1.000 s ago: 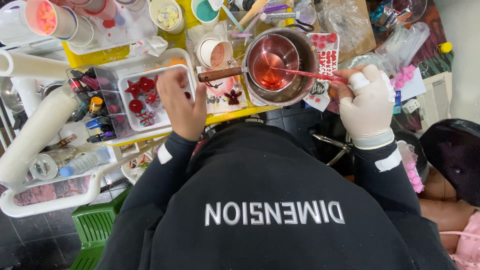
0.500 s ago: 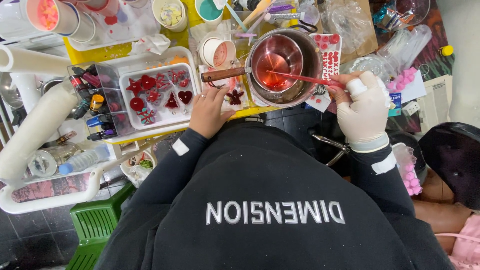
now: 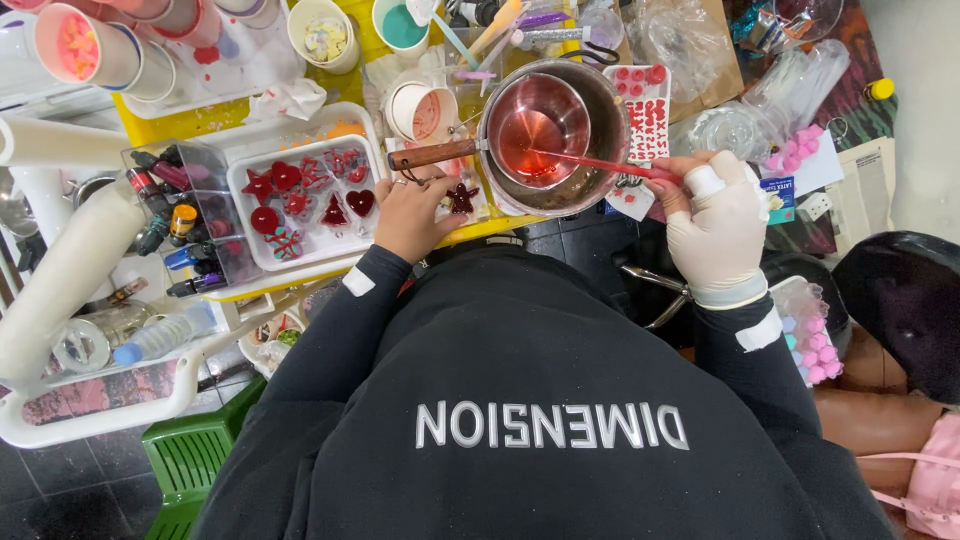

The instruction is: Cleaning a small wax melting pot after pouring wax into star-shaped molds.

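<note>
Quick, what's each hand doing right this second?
Left hand: bare, fingers curled at the wooden pan handle; whether it grips cannot be told.
Right hand: gloved, closed on a red stirring stick.

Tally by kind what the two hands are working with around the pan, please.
Small pan of red liquid, wooden handle: 1
Larger metal pot around it: 1
Red stirring stick, in gloved right hand: 1
Dark red star piece, by bare left hand: 1
Total: 4
</note>
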